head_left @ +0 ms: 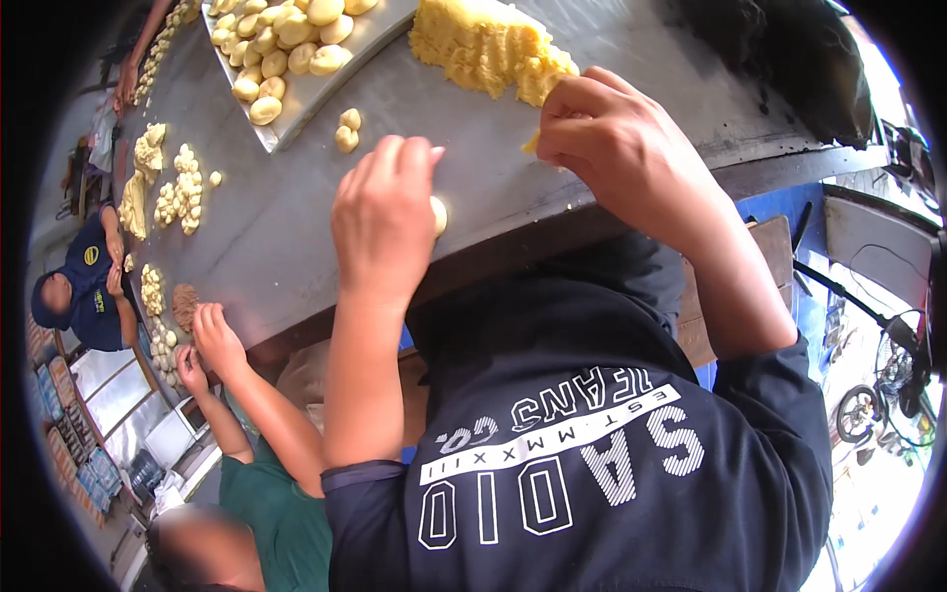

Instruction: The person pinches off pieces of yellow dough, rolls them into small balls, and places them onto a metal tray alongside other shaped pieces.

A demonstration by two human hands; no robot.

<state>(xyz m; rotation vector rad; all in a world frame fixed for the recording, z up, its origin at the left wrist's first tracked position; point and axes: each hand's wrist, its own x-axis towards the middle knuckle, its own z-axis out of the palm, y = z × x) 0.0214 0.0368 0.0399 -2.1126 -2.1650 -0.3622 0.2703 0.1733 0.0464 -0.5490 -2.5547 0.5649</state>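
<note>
Where the dark shirt [582,395] fills the bottom of the frame: its sleeves lead to two bare forearms reaching up toward the table [286,227].
Left hand [382,212]: at the centre of the frame, palm down, fingers bent and close together; a yellow ball [440,217] shows at its right edge, and whether the fingers grip it I cannot tell.
Right hand [592,118]: right of the upper centre, fingers curled in, thumb and fingertips pinching a piece of yellow dough [533,144].
Big dough block [483,49]: top centre, rough-sided, its right end just beside the right hand.
Loose balls [347,136]: a small cluster above the left hand, on bare metal.
Tray [340,87]: upper left of centre, with many smooth yellow balls [296,28] heaped on it.
Black sheet [789,74]: upper right, crumpled, at the table's end.
Co-worker in green [281,513]: lower left, hands near a brown lump [185,306].
Small pale pieces [180,192]: left, beside lumps of dough [149,150].
Co-worker in dark blue [94,286]: far left, wearing a cap.
Wheel [857,414]: far right, in bright light.
</note>
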